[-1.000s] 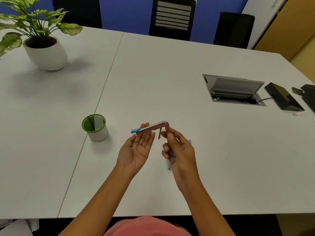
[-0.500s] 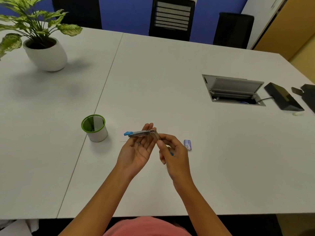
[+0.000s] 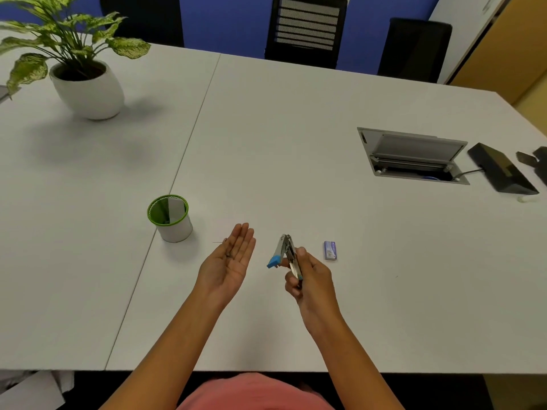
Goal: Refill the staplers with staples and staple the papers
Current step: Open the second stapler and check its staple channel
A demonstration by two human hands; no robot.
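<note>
The right hand (image 3: 310, 279) grips a small silver metal stapler with a blue end (image 3: 282, 251), hinged open above the white surface (image 3: 296, 143). The left hand (image 3: 231, 258) waits apart, palm up, fingers straight. A small purple box (image 3: 330, 250) lies just beside the right hand.

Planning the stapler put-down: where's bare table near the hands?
Bare: between left hand and right hand holding the stapler; right of the staple box; mid-table between cup and cable hatch. Tight: around the cup, black devices by the hatch.
</note>
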